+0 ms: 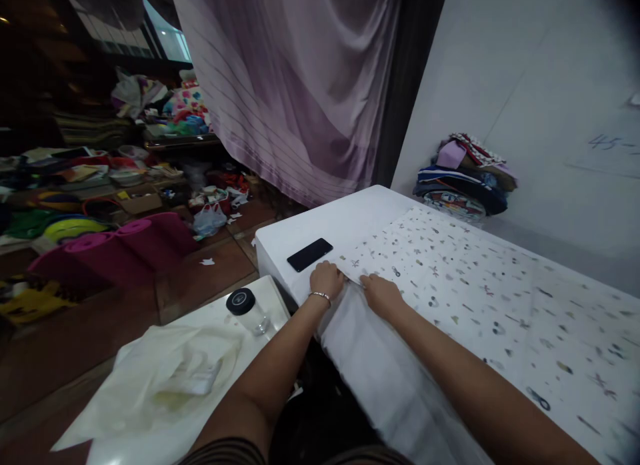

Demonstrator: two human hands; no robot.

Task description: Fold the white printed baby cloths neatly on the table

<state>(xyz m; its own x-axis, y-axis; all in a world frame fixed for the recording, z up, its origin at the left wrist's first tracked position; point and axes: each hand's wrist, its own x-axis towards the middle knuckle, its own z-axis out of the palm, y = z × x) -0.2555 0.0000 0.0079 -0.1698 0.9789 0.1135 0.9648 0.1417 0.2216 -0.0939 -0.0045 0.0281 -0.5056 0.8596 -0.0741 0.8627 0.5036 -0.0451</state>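
Side table [276,293]: lower left of the frame, white, just beside the bed.
Crumpled cream sheet [145,378]: spread loose over the side table, hanging past its left edge.
Clear jar [259,320]: standing on the side table, near its right end, capped with a black lid [241,301].
White drape [380,365]: hanging off the bed's near edge, lower centre, below both hands; cannot tell if one piece with the print.
Right hand [383,295]: pinching the printed cloth's edge between thumb and fingers, centre of frame.
Left hand [327,279]: fingers curled, grasping the same edge just left of the right hand; bracelet [321,295] on wrist.
Printed cloth [450,285]: lying over the bed, centre to right edge, white with small scattered motifs; near edge held.
Phone [310,254]: flat on the bed, dark screen up, just beyond the left hand.
Bed [345,218]: white-covered, bare at its far-left end.
Folded clothes [463,178]: stacked against the wall [540,71], upper right.
Pink rolls [135,248]: on the floor, left, among clutter.
Curtain [300,98]: mauve, hanging top centre.
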